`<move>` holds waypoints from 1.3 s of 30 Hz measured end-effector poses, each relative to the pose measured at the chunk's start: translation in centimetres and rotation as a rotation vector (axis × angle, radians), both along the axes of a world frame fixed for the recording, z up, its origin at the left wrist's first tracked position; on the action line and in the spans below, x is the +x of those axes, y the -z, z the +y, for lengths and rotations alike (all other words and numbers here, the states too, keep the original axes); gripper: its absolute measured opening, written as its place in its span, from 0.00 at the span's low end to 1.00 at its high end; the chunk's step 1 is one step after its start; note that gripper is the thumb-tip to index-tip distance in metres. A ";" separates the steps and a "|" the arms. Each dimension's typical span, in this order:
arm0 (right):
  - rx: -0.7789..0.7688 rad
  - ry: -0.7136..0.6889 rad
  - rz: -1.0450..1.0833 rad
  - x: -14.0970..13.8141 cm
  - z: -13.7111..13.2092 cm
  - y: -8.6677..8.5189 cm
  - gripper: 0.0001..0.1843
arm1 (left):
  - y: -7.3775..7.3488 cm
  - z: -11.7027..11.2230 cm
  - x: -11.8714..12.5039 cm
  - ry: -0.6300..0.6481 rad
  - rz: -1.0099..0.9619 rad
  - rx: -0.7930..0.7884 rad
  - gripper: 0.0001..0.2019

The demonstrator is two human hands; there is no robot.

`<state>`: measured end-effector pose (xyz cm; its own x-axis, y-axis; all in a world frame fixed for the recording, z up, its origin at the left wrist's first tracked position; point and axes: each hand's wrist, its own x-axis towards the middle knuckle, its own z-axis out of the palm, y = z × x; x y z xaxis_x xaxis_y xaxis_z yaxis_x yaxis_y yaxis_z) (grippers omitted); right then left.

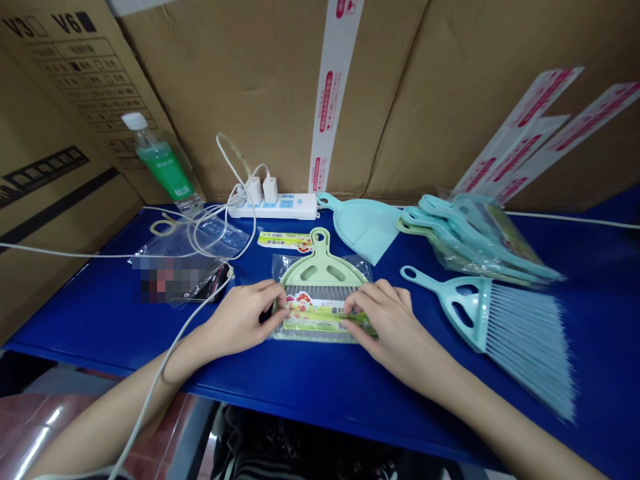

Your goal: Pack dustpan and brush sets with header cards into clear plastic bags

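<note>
A small green brush (320, 270) with grey bristles lies in a clear plastic bag on the blue table (310, 380), a colourful paper label (320, 313) across its bristles. My left hand (240, 320) pinches the bag's left edge at the label. My right hand (387, 320) presses its fingers on the label's right end. A second loose label (285, 241) lies just behind the brush.
A light blue dustpan (365, 227) sits behind the brush. A blue brush (505, 320) lies at right, with a stack of packed sets (475, 240) behind it. At the back are a power strip (275, 205), white cables, a green bottle (163, 167) and cardboard boxes (450, 100).
</note>
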<state>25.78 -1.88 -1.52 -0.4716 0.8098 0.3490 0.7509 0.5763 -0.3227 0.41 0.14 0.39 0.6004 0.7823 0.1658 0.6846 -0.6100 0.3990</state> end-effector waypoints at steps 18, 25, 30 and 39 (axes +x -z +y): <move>-0.030 -0.024 0.046 0.0 0.4 0.2 0.09 | 0.0 0.1 0.0 0.008 -0.007 -0.035 0.09; -0.044 -0.031 0.050 0.0 0.3 0.1 0.09 | -0.1 0.1 0.0 0.002 -0.003 -0.051 0.10; -0.033 -0.016 0.020 -0.1 0.3 -0.1 0.08 | -0.3 0.0 0.1 0.011 -0.011 -0.055 0.11; 0.087 0.024 -0.052 0.0 0.6 0.1 0.07 | -0.1 0.0 0.0 0.011 0.008 -0.016 0.06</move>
<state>25.78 -1.32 -1.58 -0.4718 0.7887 0.3941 0.7790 0.5823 -0.2327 0.45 0.14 0.49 0.6100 0.7783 0.1486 0.6813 -0.6109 0.4033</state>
